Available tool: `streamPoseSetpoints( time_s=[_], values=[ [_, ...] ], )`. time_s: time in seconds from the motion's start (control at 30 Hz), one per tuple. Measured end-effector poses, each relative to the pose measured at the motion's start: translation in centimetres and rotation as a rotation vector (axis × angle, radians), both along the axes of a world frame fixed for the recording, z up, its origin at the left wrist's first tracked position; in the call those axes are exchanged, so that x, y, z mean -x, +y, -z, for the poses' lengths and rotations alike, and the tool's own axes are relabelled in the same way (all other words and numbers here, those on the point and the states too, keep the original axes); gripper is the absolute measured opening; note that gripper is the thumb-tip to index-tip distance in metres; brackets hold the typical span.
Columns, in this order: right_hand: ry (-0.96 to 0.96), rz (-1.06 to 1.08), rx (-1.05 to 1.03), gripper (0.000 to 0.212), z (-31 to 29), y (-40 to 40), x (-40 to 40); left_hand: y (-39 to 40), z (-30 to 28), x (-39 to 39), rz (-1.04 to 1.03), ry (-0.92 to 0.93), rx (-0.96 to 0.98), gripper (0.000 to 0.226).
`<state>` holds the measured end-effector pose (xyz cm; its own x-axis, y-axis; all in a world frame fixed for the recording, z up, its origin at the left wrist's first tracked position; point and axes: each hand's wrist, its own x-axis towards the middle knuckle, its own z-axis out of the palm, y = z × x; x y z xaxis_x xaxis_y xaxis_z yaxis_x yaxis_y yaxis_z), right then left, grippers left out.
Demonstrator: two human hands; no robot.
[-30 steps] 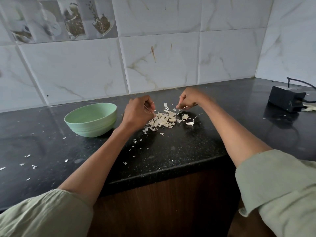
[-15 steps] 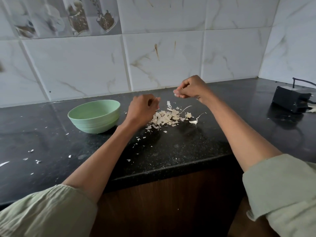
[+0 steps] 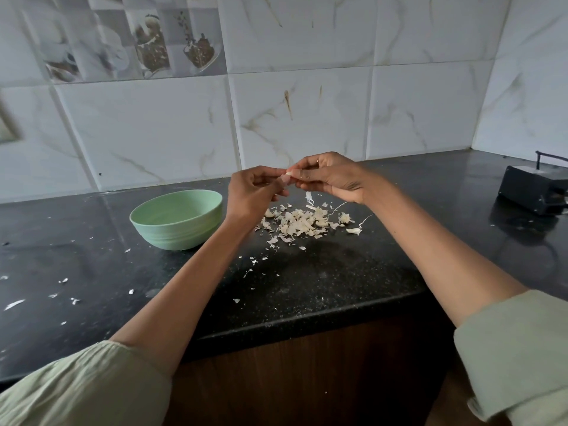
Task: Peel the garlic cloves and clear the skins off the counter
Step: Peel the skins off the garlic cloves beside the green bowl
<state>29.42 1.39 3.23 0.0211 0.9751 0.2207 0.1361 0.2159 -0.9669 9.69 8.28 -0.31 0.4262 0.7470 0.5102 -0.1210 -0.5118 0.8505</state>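
the left hand (image 3: 252,192) and the right hand (image 3: 330,178) are raised above the surface (image 3: 307,281), meeting just over the far side of the skin pile. a garlic clove (image 3: 287,177) sits between them: the left fingers (image 3: 273,179) are curled and pinch its near end, and the right fingers (image 3: 302,173) are curled and pinch its other end. only a small pale part of the clove shows between the fingertips; how much skin remains on it cannot be told.

the pile of garlic skins (image 3: 302,222) lies on the black surface directly below the hands, with one longer strip (image 3: 309,196) standing up at its far edge and a curled piece with a thin stem (image 3: 356,229) at its right edge. smaller skin flakes (image 3: 255,262) are scattered toward the front edge, and further flakes (image 3: 64,281) lie well apart at the left.

a pale green bowl (image 3: 176,221) stands upright on the surface just left of the pile, beside the left wrist; its visible interior shows no contents. a black box with a cable (image 3: 533,189) sits at the far right, near the tiled wall (image 3: 307,118). both forearms are bare, with pale green sleeves (image 3: 516,358) at the bottom of the view.
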Motion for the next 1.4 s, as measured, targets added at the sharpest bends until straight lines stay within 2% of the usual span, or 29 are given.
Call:
streamPoseSetpoints(
  time_s=[0.13, 0.27, 0.47, 0.57, 0.67, 0.73, 0.8, 0.9, 1.23, 1.4],
  values=[
    [-0.059, 0.075, -0.05, 0.02, 0.3, 0.1, 0.5, 0.3, 0.1, -0.1, -0.033, -0.037, 0.045, 0.019],
    [-0.065, 0.107, -0.107, 0.03, 0.5, 0.4, 1.0, 0.2, -0.1, 0.0, -0.006, -0.066, 0.083, 0.021],
    [-0.059, 0.086, -0.118, 0.018, 0.3, 0.1, 1.6, 0.1, -0.2, 0.0, 0.003, -0.07, 0.041, 0.023],
    [-0.085, 0.091, -0.103, 0.019, 0.1, 0.1, 1.7, 0.1, -0.2, 0.1, -0.03, -0.072, 0.036, 0.023],
    [-0.208, 0.178, -0.132, 0.024, 0.1, 0.0, 1.7, 0.1, -0.2, -0.1, 0.012, -0.083, 0.069, 0.018],
    [-0.359, 0.28, -0.242, 0.021, 0.0, 0.0, 1.8, 0.1, -0.2, -0.2, 0.045, -0.106, 0.115, 0.018],
    [-0.47, 0.348, -0.383, 0.018, -0.4, -0.1, 2.0, 0.2, -0.1, -0.2, 0.076, -0.128, 0.165, 0.022],
    [-0.54, 0.33, -0.502, 0.019, -1.0, -0.7, 2.5, 0.4, -0.1, -0.1, 0.134, -0.127, 0.232, 0.033],
    [-0.655, 0.308, -0.557, 0.018, -1.1, -1.1, 2.9, 0.6, -0.2, -0.1, 0.196, -0.115, 0.353, 0.022],
    [-0.741, 0.31, -0.542, 0.015, -0.9, -1.0, 3.2, 0.7, 0.0, 0.1, 0.199, -0.103, 0.343, 0.018]
  ],
)
